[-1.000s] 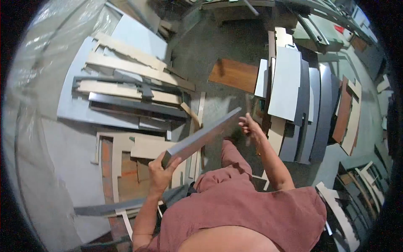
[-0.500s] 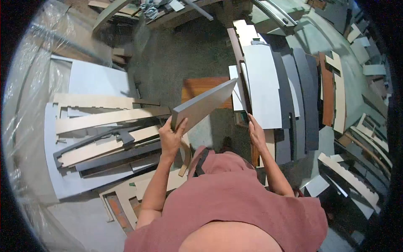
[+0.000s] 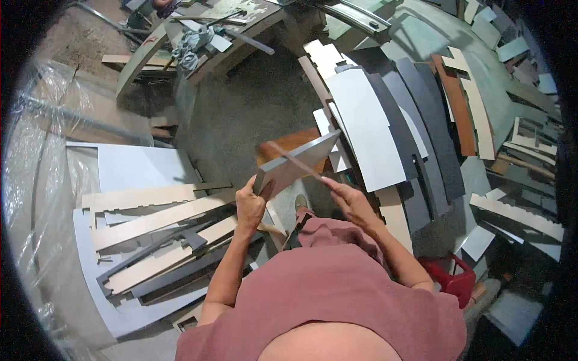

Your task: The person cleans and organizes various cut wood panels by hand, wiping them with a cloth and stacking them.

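My left hand (image 3: 250, 207) is closed around the near end of a grey board (image 3: 316, 154), which stands on its long edge and slants away to the right. My right hand (image 3: 354, 207) grips a thin, flat, file-like stick (image 3: 304, 167). The stick lies across the near side of the board and its far end reaches past the top edge; whether it touches is hard to tell. Beneath the board is a brown wooden surface (image 3: 274, 147), partly hidden.
To the left, cream and dark cut pieces (image 3: 162, 222) lie on a white panel (image 3: 141, 162). Stacked white (image 3: 364, 129) and dark grey panels (image 3: 436, 132) stand on the right. A red plastic stool (image 3: 454, 280) is beside my right elbow. Clear plastic sheeting (image 3: 54, 198) hangs far left.
My right hand has moved left from the panel stack and now holds the thin stick across the board. The view has tilted and shifted, bringing the red stool into sight.
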`<action>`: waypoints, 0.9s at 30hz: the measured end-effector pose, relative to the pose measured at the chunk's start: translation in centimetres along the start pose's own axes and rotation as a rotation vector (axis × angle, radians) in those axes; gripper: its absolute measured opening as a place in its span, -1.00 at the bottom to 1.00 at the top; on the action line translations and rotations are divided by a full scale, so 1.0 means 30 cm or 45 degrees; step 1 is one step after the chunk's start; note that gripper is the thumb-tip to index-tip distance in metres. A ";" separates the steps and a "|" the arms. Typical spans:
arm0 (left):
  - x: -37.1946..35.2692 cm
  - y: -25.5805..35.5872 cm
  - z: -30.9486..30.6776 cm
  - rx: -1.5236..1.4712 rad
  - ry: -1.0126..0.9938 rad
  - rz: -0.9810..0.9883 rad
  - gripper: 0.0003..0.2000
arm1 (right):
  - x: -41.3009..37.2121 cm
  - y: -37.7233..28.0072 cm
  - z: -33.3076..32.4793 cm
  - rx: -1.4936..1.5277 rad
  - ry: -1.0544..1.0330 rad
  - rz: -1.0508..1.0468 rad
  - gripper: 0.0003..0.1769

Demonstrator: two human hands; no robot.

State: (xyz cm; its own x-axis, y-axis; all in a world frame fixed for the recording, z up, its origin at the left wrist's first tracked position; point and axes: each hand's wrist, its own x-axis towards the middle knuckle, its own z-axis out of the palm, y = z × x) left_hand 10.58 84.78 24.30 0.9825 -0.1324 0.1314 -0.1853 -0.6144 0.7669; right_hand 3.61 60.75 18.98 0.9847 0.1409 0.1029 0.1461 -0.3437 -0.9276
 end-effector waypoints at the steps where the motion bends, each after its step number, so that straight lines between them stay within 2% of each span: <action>1: 0.001 -0.032 0.003 -0.005 0.024 0.029 -0.74 | 0.012 0.061 0.005 0.019 0.065 0.090 -0.52; 2: -0.003 -0.049 0.000 0.001 0.016 0.033 -0.74 | 0.026 0.107 0.001 0.040 0.128 0.180 -0.55; 4: -0.011 -0.075 0.002 -0.170 0.027 0.001 -0.75 | 0.073 0.161 -0.047 -0.009 0.059 0.444 -0.60; 5: -0.017 -0.102 -0.003 -0.100 0.005 -0.010 -0.73 | 0.081 0.332 -0.012 -0.045 0.160 0.399 -0.61; 6: -0.021 -0.095 -0.011 -0.101 -0.002 -0.013 -0.73 | 0.103 0.388 -0.019 -0.159 0.217 0.374 -0.61; 8: -0.022 -0.063 -0.022 -0.140 -0.030 -0.016 -0.71 | 0.136 0.586 -0.021 -0.246 0.227 0.454 -0.61; 9: -0.028 -0.068 -0.022 -0.140 -0.032 -0.018 -0.71 | 0.141 0.640 -0.025 -0.245 0.226 0.456 -0.61; 10: -0.035 -0.075 -0.024 -0.151 -0.008 -0.025 -0.71 | 0.148 0.681 -0.027 -0.331 0.216 0.566 -0.61; 11: -0.039 -0.082 -0.028 -0.161 0.019 -0.029 -0.71 | 0.161 0.692 -0.032 -0.416 0.206 0.672 -0.60; 14: -0.061 -0.110 -0.060 -0.064 0.097 -0.068 -0.71 | 0.147 0.692 -0.032 -0.412 0.250 0.753 -0.61; 15: -0.060 -0.116 -0.080 -0.032 0.123 -0.172 -0.67 | 0.131 0.672 -0.036 -0.369 0.230 0.800 -0.60; 18: -0.039 -0.129 -0.146 -0.114 0.236 -0.158 -0.65 | 0.056 0.610 -0.025 -0.369 0.271 0.790 -0.59; 19: -0.027 -0.112 -0.171 -0.007 0.214 -0.172 -0.66 | 0.026 0.575 -0.028 -0.330 0.254 0.813 -0.57; 20: -0.009 -0.105 -0.191 0.277 0.189 -0.108 -0.72 | -0.014 0.576 -0.012 -0.333 0.239 0.812 -0.57; 23: 0.065 -0.173 -0.158 0.085 0.190 -0.064 -0.75 | -0.103 0.616 0.008 -0.255 0.364 0.765 -0.57; 25: 0.098 -0.175 -0.101 0.223 0.166 0.275 -0.70 | -0.160 0.604 0.018 -0.235 0.409 0.726 -0.57; 26: 0.096 -0.211 -0.061 0.215 0.163 0.283 -0.70 | -0.178 0.598 0.015 -0.216 0.450 0.688 -0.58; 27: 0.095 -0.268 -0.010 0.304 0.137 0.397 -0.65 | -0.185 0.568 0.002 -0.193 0.416 0.789 -0.58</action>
State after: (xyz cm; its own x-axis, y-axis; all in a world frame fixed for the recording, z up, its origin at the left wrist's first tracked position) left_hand 14.88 89.57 18.69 0.8727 -0.2664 0.4093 -0.4617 -0.7230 0.5139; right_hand 0.61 54.16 2.58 0.8654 -0.3993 -0.3028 -0.4612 -0.3986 -0.7927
